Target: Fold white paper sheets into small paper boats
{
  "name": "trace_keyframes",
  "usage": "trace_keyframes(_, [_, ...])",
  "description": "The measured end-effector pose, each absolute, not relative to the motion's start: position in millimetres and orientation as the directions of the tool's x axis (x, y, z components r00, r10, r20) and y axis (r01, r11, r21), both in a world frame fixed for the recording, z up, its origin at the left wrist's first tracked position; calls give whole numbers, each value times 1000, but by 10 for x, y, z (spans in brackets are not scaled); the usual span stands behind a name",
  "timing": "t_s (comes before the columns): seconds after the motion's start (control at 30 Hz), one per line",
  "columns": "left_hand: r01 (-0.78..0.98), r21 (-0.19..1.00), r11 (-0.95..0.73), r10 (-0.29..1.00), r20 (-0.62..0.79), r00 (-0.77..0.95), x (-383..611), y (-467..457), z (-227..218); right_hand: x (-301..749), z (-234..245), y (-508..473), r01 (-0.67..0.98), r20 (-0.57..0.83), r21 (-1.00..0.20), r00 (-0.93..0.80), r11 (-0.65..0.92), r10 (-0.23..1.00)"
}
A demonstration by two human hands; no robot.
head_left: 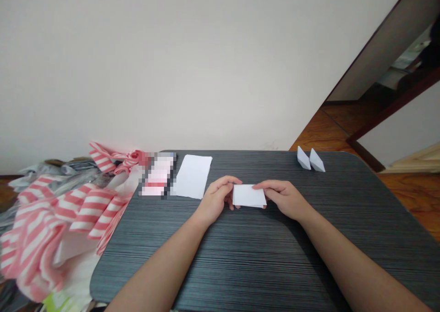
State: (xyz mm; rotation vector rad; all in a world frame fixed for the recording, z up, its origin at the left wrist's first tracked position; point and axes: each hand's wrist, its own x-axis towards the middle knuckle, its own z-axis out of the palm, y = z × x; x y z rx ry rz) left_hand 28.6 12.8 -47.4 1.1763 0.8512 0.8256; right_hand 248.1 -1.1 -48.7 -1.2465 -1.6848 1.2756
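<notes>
Head view puts you over a dark grey ribbed bench (240,261), with your left hand (216,201) and right hand (283,198) drawn together near its middle around a small folded rectangle of white paper (249,195). That paper sits between your hands, straight ahead of your forearms at twelve o'clock, with more than one layer showing along its lower edge. Your fingers are closed in on it from both sides: the left ones curl against its left edge, while the right ones lie over its upper right corner. Each hand has a pinching hold, though the thumbs are partly hidden behind the paper. The step in hand is holding this folded piece between both hands, and the next move calls for a steady pinch so the layers stay square. Measured from your hands, a flat white paper sheet (192,176) lies at about ten o'clock, just beside a pixelated pink-and-white item (158,176) too blurred to name. At about two o'clock, near the far bench edge, two small folded white paper boats (316,161) stand close together. Around eight o'clock, a heap of pink-and-white striped material (62,220) spills against the bench's left edge.
</notes>
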Motion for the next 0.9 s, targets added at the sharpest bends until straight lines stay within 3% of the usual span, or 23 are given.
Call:
trace_keyframes(0.23, [28,994,107,912,-110,396,314,119,-479,2479,-496,-23,240,28,-961,-407,137,913])
trace_keyframes(0.43, [21,995,95,926,-96,365,317,125,-496,2433,-475,-32,135,-65,-991,-324,-22,944])
trace_keyframes(0.9, [43,996,73,914,-84,398,319,116,-503,2419,-502,-16,238,-136,-970,-351,-52,927])
